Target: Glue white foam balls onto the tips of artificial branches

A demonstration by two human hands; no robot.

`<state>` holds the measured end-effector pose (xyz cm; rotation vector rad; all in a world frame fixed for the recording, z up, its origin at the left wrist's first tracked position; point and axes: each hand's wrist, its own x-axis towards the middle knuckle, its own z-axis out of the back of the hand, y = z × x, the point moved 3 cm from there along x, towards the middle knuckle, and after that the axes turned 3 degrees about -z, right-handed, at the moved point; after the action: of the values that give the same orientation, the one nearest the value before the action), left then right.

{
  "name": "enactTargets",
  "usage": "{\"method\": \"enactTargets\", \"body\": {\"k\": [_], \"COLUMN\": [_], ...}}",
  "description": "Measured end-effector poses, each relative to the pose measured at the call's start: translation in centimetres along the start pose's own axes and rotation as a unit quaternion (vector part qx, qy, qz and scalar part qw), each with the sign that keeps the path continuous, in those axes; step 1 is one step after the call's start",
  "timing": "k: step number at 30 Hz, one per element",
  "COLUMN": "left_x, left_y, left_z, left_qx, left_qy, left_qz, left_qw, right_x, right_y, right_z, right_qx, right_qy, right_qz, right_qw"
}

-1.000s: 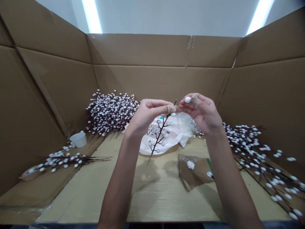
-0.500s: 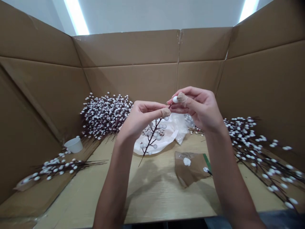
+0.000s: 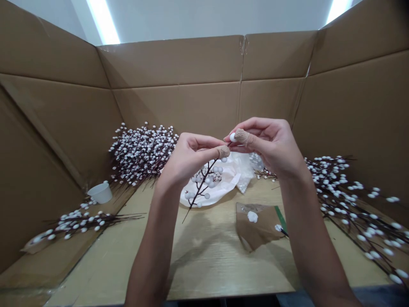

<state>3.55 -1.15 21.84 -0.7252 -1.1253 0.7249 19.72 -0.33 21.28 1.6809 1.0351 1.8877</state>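
At the frame's centre, our left hand point(image 3: 188, 160) pinches a thin dark-brown twig with round white berries point(image 3: 204, 179); our right hand point(image 3: 271, 143) pinches a small glossy white bead point(image 3: 233, 137) at its upper end. We seem to be joining them, which calls for steady alignment.

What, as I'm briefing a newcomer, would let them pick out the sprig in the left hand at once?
Within the cardboard walls is a table, and above its middle the left hand and right hand meet. The dark, white-berried sprig is pinched in the left hand, slanting down leftward. Other sprigs are bunched together; this one alone is held up.
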Motion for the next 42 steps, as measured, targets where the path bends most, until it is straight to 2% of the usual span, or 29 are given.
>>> {"method": "enactTargets", "body": {"k": [15, 32, 42], "left_x": [-0.2, -0.1, 0.1], "left_y": [-0.1, 0.1, 0.2], "left_z": [0.0, 0.2, 0.1], "left_qx": [0.034, 0.051, 0.056], "left_qy": [-0.073, -0.08, -0.087], "left_qz": [-0.047, -0.031, -0.048], "left_qw": [0.996, 0.995, 0.993], "right_x": [0.3, 0.4, 0.6], "right_y": [-1.2, -2.0, -2.3], "right_z": [-0.6, -0.9, -0.9], "right_qx": [0.02, 0.016, -0.004], "right_qy": [-0.026, -0.033, -0.032], "right_qz": [0.002, 0.006, 0.001], "right_qw": [0.999, 0.999, 0.999]}}
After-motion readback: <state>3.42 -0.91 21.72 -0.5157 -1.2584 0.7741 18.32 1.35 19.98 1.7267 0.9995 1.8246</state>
